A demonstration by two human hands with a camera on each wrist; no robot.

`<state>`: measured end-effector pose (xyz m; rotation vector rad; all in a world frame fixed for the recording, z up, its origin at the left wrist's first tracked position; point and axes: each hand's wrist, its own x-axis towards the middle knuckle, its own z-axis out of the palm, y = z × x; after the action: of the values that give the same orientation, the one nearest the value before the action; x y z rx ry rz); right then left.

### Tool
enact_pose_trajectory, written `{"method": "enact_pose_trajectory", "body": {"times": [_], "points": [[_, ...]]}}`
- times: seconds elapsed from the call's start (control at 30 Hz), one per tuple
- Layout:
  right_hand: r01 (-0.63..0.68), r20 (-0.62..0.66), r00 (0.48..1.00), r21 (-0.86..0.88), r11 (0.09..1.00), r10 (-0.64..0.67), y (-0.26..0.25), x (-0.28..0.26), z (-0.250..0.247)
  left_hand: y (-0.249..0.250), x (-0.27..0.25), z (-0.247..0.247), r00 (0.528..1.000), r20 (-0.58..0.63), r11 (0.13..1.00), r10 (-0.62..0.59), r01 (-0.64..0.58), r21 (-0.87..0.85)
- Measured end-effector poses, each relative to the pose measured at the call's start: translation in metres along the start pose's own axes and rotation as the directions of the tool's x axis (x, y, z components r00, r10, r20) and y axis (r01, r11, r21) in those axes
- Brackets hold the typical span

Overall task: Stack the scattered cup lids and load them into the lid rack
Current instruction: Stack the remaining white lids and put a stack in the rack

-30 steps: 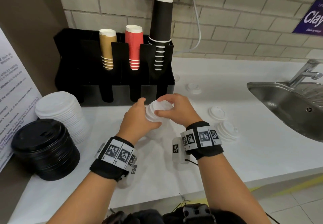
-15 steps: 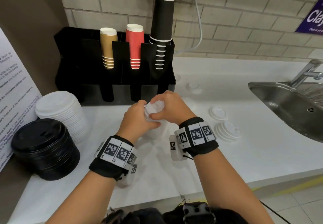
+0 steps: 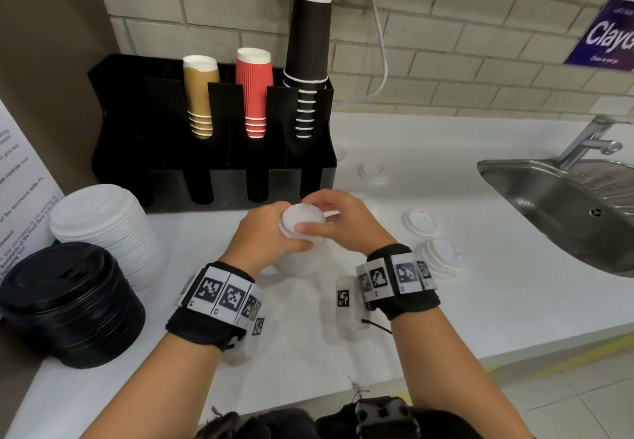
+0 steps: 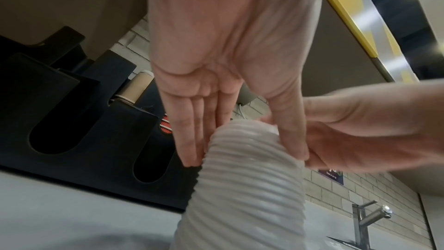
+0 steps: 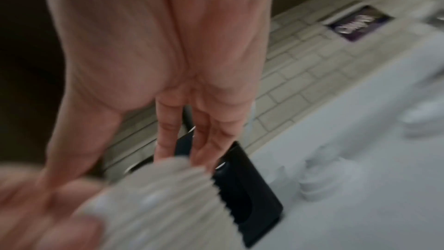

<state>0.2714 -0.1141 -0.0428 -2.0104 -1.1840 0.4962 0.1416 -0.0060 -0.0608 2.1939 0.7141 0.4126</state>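
Both hands held the stack of white lids [image 3: 299, 248] on the counter [image 3: 429, 301] — left hand [image 3: 264, 238] pinched it between thumb and fingers [image 4: 190, 140], right hand [image 3: 346, 221] curled over its top; the black rack [image 3: 212, 164] stood just beyond the fingertips.

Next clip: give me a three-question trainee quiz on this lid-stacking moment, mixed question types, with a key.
1. True or false: both the left hand and the right hand are on the stack of white lids.
2. Which cups stand tallest in the black rack? A) brown B) red C) black
3. Fill in: the large black lids sit to the person's ____.

Key: 1 true; 2 C; 3 left
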Motion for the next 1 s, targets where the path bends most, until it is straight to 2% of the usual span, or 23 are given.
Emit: {"method": "enact_pose_trajectory", "body": {"times": [0.03, 0.1, 0.13, 0.2, 0.27, 0.3, 0.4, 0.5, 0.6, 0.67, 0.73, 0.83, 0.9, 1.0], "points": [[-0.047, -0.036, 0.998, 0.017, 0.999, 0.047, 0.008, -0.002, -0.008, 0.000, 0.001, -0.001, 1.000, 0.000, 1.000, -0.006, 0.006, 0.001], [-0.251, -0.131, 0.963, -0.122, 0.960, 0.235, 0.029, -0.005, -0.033, -0.001, 0.003, -0.002, 1.000, 0.003, 1.000, -0.020, 0.020, -0.001], [-0.398, -0.179, 0.914, -0.241, 0.885, 0.363, 0.042, -0.008, -0.047, -0.001, 0.004, -0.002, 1.000, 0.006, 1.000, -0.023, 0.023, 0.003], [-0.637, -0.268, 0.770, -0.384, 0.669, 0.579, 0.066, -0.017, -0.073, -0.003, 0.004, -0.001, 1.000, 0.006, 1.000, -0.023, 0.022, 0.010], [-0.746, -0.307, 0.657, -0.394, 0.536, 0.689, 0.086, -0.030, -0.091, -0.004, 0.005, 0.000, 1.000, 0.001, 1.000, -0.020, 0.020, 0.016], [-0.761, -0.297, 0.637, -0.391, 0.518, 0.711, 0.095, -0.036, -0.097, -0.004, 0.005, 0.000, 1.000, -0.002, 1.000, -0.020, 0.020, 0.018], [-0.721, -0.214, 0.674, -0.401, 0.565, 0.707, 0.112, -0.047, -0.102, -0.005, 0.006, 0.000, 1.000, -0.001, 1.000, -0.021, 0.021, 0.019], [-0.674, -0.137, 0.719, -0.380, 0.634, 0.682, 0.106, -0.038, -0.098, -0.005, 0.007, -0.001, 1.000, 0.004, 0.999, -0.017, 0.017, 0.028], [-0.566, -0.012, 0.797, -0.363, 0.740, 0.604, 0.092, -0.022, -0.084, -0.004, 0.006, -0.001, 1.000, 0.004, 1.000, -0.019, 0.019, 0.024], [-0.494, 0.001, 0.852, -0.332, 0.804, 0.524, 0.082, -0.014, -0.075, -0.004, 0.005, -0.001, 1.000, 0.003, 1.000, -0.017, 0.017, 0.016], [-0.424, -0.041, 0.902, -0.283, 0.860, 0.430, 0.071, -0.009, -0.069, -0.003, 0.003, -0.001, 1.000, 0.001, 1.000, -0.016, 0.016, 0.004], [-0.262, -0.071, 0.964, -0.105, 0.959, 0.255, 0.052, -0.004, -0.061, -0.002, 0.002, -0.001, 1.000, -0.008, 0.999, -0.027, 0.027, 0.026], [-0.134, -0.054, 0.990, -0.014, 0.991, 0.133, 0.038, -0.004, -0.052, -0.001, 0.001, 0.000, 0.999, -0.019, 0.998, -0.040, 0.040, 0.038], [0.012, -0.019, 1.000, 0.040, 0.999, -0.011, 0.023, -0.005, -0.034, 0.001, -0.002, 0.001, 0.999, -0.020, 0.999, -0.034, 0.034, 0.036]]}}
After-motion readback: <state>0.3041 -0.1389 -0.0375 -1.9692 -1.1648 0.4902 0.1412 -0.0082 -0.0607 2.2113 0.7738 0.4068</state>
